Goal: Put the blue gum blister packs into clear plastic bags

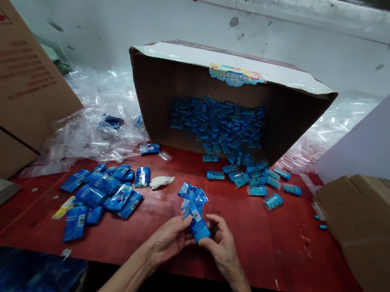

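Observation:
Between my two hands is a small blue container in a printed sleeve [196,220] with a white barcode, tilted over the red table. My left hand [169,239] is closed on its left side, thumb on top. My right hand [223,249] pinches the plain blue lower end with thumb and fingers. Just beyond my fingertips lie several flat printed blue sleeves [190,192], partly overlapping. A pile of blue sleeved packets [103,189] lies to the left. Loose clear containers of blue pieces [238,178] are scattered farther back on the right.
An open cardboard box [294,112] on its side holds many blue containers. Clear plastic packaging [99,95] is heaped behind on the left. Cardboard boxes stand at the left [17,66] and right [370,235]. A crumpled white scrap [161,181] lies on the red table [275,249].

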`<state>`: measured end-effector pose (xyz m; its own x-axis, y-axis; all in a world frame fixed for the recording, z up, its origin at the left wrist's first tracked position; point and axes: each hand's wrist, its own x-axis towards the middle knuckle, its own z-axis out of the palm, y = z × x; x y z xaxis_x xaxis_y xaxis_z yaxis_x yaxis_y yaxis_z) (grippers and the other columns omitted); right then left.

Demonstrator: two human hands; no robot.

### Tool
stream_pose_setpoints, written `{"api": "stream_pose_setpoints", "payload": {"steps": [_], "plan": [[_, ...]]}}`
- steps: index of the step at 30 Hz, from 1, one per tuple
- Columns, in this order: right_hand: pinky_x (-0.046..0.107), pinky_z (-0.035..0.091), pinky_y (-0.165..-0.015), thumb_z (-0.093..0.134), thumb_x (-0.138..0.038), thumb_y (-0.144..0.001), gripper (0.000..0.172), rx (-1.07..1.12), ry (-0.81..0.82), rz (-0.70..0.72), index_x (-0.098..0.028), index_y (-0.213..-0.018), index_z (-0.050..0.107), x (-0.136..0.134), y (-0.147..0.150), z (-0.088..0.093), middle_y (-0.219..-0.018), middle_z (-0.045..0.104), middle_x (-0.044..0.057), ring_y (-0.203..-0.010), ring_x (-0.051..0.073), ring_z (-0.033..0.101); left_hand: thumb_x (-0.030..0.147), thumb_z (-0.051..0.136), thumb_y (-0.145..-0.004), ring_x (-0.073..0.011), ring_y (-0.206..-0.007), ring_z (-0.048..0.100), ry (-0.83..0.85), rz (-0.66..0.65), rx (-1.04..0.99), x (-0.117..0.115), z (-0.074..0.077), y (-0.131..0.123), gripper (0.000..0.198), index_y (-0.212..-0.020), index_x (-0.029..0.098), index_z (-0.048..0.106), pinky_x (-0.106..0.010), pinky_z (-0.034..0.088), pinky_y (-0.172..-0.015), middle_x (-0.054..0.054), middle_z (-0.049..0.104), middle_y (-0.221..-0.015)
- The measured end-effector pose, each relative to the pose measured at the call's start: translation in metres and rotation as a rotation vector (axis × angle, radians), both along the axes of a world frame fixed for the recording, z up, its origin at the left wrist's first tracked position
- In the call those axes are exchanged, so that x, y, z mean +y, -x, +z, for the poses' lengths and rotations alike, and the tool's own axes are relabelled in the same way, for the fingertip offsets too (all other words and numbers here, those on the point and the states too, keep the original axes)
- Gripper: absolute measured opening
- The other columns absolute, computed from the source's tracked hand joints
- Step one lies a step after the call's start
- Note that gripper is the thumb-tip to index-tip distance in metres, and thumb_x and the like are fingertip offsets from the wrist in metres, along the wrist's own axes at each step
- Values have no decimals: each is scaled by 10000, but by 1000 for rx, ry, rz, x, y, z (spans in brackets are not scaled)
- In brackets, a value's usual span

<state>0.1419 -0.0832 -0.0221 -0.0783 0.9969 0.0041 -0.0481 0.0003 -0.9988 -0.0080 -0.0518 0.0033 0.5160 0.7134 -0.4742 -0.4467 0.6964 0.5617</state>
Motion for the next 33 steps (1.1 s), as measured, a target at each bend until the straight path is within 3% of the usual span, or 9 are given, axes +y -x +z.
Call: {"api": "stream_pose_setpoints", "payload": {"steps": [3, 6, 12, 16, 21, 26, 29, 33], "plan": [[266, 423, -731, 721, -264, -561, 595, -50, -18, -31, -285, -1104, 480, 4, -8, 2, -884, 487, -14, -761, 147, 493, 255, 570, -722, -160, -708, 607, -32, -72, -36, -4, 0, 0, 173, -842, 134, 601, -290, 453, -683, -73, 658, -802], [302, 382, -835, 758, -349, -497, 680, -53, -53, 24, -284, -1120, 495, 6, -11, 5, -970, 495, 5, -891, 190, 485, 254, 593, -703, -158, -696, 599, -74, -106, -67, -7, 2, -3, 231, -895, 126, 601, -290, 458, -671, -80, 650, -812], [314, 421, -775, 666, -538, -551, 621, 336, 27, 153, -249, -1079, 513, 5, -2, -7, -970, 582, 42, -911, 221, 530, 244, 655, -638, -142, -663, 583, -135, -20, -42, -12, -5, -10, 312, -922, 127, 600, -272, 476, -610, -64, 632, -781], [308, 418, -788, 676, -497, -572, 543, 254, 23, 131, -234, -1030, 547, 1, 1, -8, -990, 589, 40, -907, 219, 534, 220, 642, -650, -117, -623, 569, -113, 69, 14, -17, -12, -15, 213, -832, 111, 618, -250, 470, -617, -41, 624, -694], [304, 420, -791, 670, -470, -593, 532, 104, 10, 65, -230, -1048, 535, -3, 1, -8, -1000, 585, 36, -908, 220, 530, 254, 592, -702, -107, -602, 573, -84, 90, 31, -22, -9, -21, 180, -793, 100, 611, -226, 464, -605, -51, 632, -677], [298, 419, -792, 653, -409, -624, 555, 139, 68, 215, -231, -1120, 480, -1, 0, -5, -1049, 567, 27, -937, 207, 519, 256, 556, -732, -150, -660, 618, -11, 46, -8, -24, -4, -14, 193, -835, 103, 613, -242, 481, -605, -89, 663, -746], [285, 425, -752, 597, -322, -687, 406, -80, 49, 222, -224, -1073, 518, 8, 0, 1, -955, 584, 17, -857, 176, 534, 279, 531, -747, -198, -733, 633, 38, 271, -61, -15, 2, 14, 188, -796, 121, 620, -298, 501, -655, -88, 677, -737], [268, 408, -717, 532, -264, -744, 225, -548, -126, 16, -206, -957, 574, 31, 2, 2, -842, 559, 18, -750, 151, 525, 482, 378, -775, -233, -818, 624, 8, 745, -176, 6, 14, 75, 454, -921, 109, 591, -323, 524, -631, -135, 674, -828]]}}
